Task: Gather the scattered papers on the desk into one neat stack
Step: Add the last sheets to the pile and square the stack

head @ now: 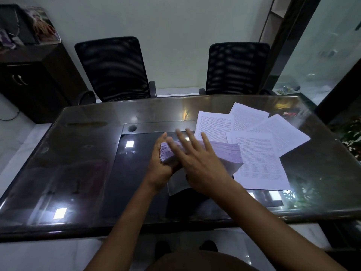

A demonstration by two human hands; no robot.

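Note:
A thick stack of white printed papers (228, 151) is held just above the middle of the glass-topped desk (78, 153). My left hand (160, 165) grips the stack's left end, fingers curled under it and thumb up. My right hand (197, 157) lies flat on top of the stack with fingers straight and spread. To the right, several loose printed sheets lie fanned and overlapping on the desk: one at the back (214, 126), one further back right (248, 116), one at the right (283, 133), and a near one (259, 167) partly under the stack.
Two black mesh office chairs (115, 69) (236, 67) stand behind the desk's far edge. A dark cabinet (33, 79) stands at the left wall. A glass partition (322, 45) and green plants (351, 133) are on the right. Ceiling lights reflect in the desk glass.

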